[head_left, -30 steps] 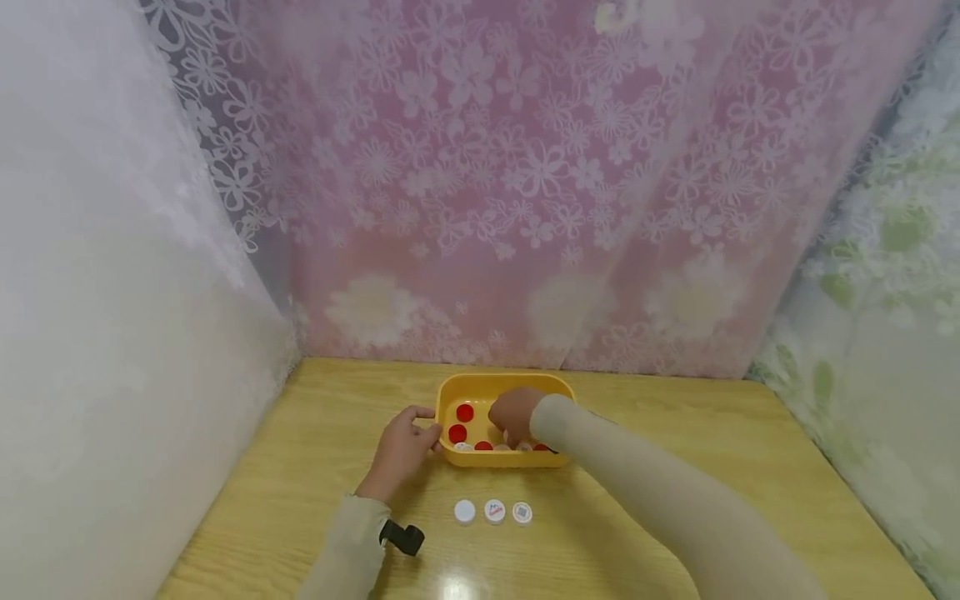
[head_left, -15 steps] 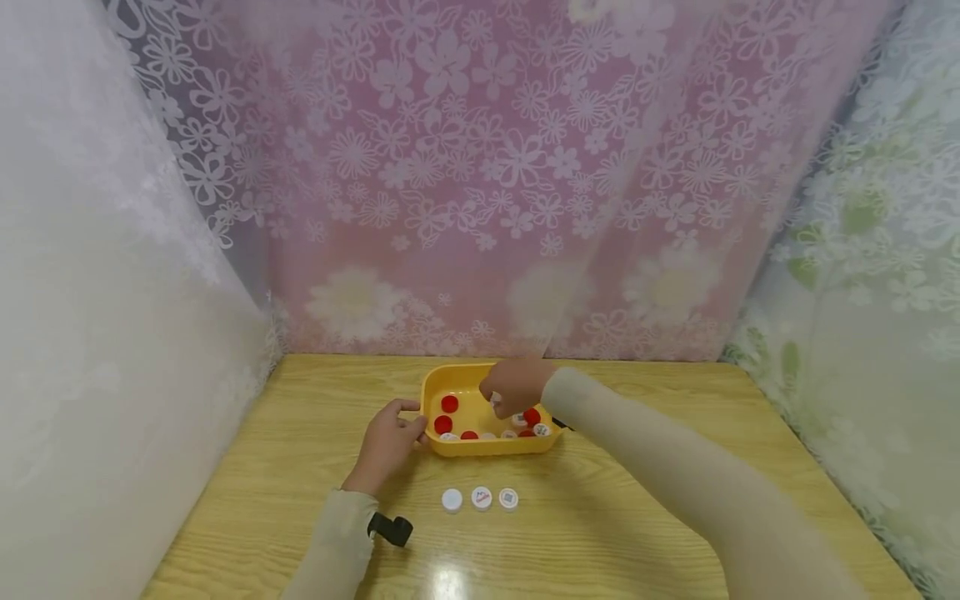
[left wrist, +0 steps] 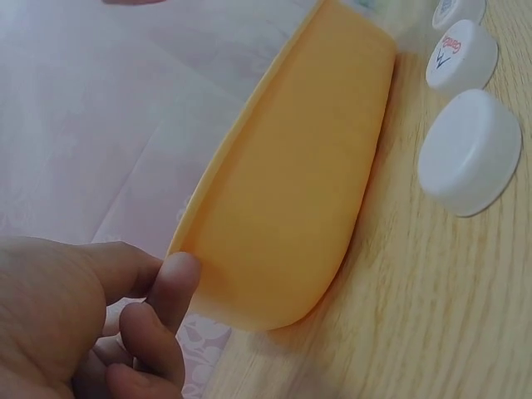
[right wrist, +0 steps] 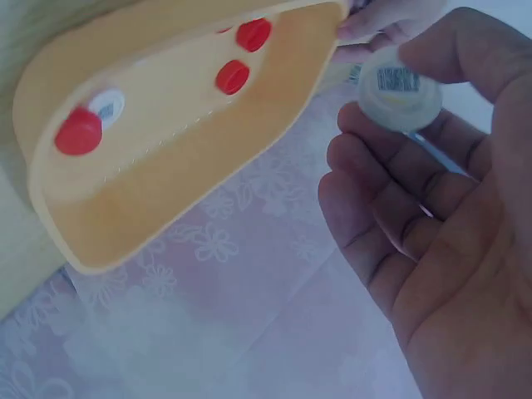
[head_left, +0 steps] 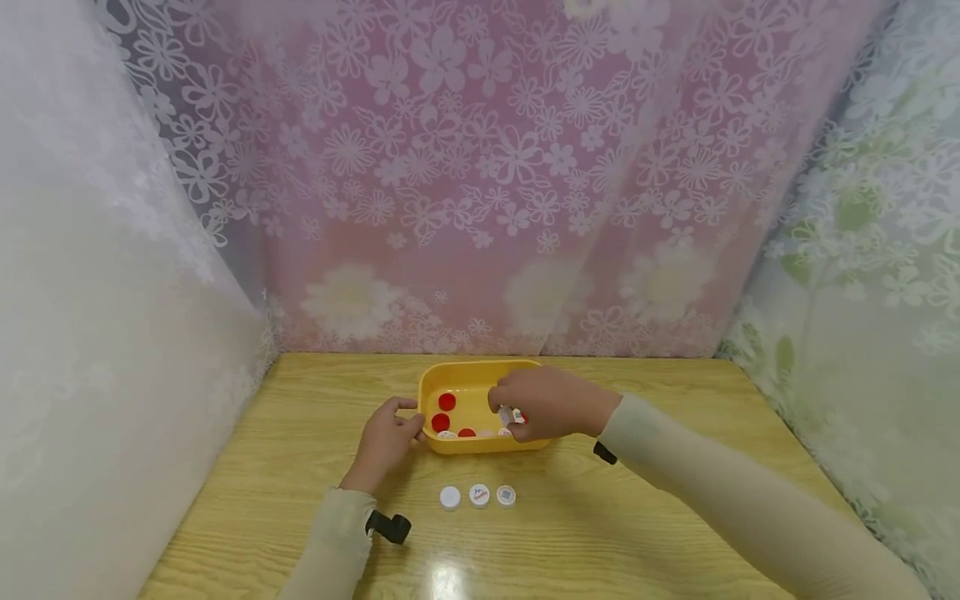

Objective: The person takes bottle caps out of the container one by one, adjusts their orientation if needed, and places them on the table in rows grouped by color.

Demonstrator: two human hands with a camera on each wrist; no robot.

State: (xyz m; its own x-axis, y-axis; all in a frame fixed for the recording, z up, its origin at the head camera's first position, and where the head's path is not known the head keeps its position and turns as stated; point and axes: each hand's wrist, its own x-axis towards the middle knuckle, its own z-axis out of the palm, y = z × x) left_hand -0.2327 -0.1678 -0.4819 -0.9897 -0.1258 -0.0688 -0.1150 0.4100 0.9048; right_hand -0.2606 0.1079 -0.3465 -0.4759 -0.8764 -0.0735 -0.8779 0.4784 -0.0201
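My left hand [head_left: 386,442] holds the left end of a shallow yellow plastic bin [head_left: 480,446], its thumb and finger pinching the rim in the left wrist view. Over the bin's right part is my right hand [head_left: 558,402], pinching a whitish bottle cap [right wrist: 399,87] between thumb and fingers. A barcode-like dark print marks the cap's face. Inside the bin lie several caps, among them a red cap [head_left: 447,402] and another red cap [head_left: 440,422]; my right hand hides some of them in the head view.
In front of the bin, three white caps stand in a row on the wooden table [head_left: 600,533]: a plain cap [head_left: 449,498], a cap with red lettering [head_left: 479,496] and a cap with a square code [head_left: 506,496]. Floral curtains [head_left: 450,208] surround the table.
My right hand has risen from the bin's floor with a cap in its fingers, then turned and shifted slightly right. My left hand stays at the bin's rim. The head view has shifted a little.
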